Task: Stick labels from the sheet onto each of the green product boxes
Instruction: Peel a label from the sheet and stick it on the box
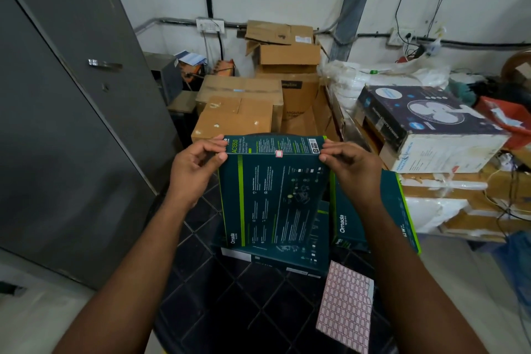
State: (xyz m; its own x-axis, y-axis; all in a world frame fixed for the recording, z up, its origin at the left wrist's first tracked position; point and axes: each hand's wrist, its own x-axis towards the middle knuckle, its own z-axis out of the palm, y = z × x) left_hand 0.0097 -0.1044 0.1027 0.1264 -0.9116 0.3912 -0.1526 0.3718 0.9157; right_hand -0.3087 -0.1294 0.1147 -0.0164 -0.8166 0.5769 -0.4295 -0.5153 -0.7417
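Green box (273, 195) held upright above black chair seat (230, 296), long axis running away from the viewer. Dark teal, lime stripes, small white-red label (278, 154) on its top edge. Left hand (198, 164) and right hand (347, 164) pinch upper corners. Label sheet (344, 307) lies lower right.

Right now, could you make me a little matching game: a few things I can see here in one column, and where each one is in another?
Things:
1. held green box
2. label sheet
3. fan carton
4. small white label

Places:
A. lying on the black stool, lower right
B. on the held box's top edge
C. between both hands
D. on the stack at right

Pairs: 1-C, 2-A, 3-D, 4-B
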